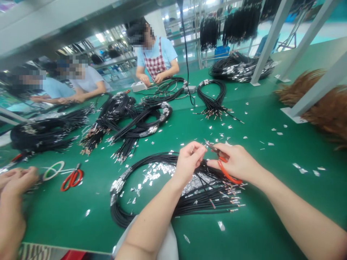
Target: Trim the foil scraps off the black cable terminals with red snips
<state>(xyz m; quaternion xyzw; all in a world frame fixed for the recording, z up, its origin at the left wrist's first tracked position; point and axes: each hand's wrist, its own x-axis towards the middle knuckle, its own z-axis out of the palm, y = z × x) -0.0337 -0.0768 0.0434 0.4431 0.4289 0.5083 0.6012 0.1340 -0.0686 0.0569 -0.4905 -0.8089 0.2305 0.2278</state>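
Observation:
My left hand (189, 160) pinches the end of a thin black cable (202, 172) that rises from the looped cable bundle (141, 169) below it. My right hand (235, 160) grips red-handled scissors (222, 167), whose blades point left at the pinched cable end. Both hands hover over the bundle on the green table (265, 202). The bundle's metal-tipped ends (233, 198) fan out to the right. Silvery foil scraps (157, 171) lie inside the loop.
A second pair of red scissors (72, 178) and a tape ring (53, 169) lie at the left beside another person's hands (13, 180). More cable bundles (130, 115) cover the middle and far table. Other people sit across. White frame posts (267, 47) stand at the right.

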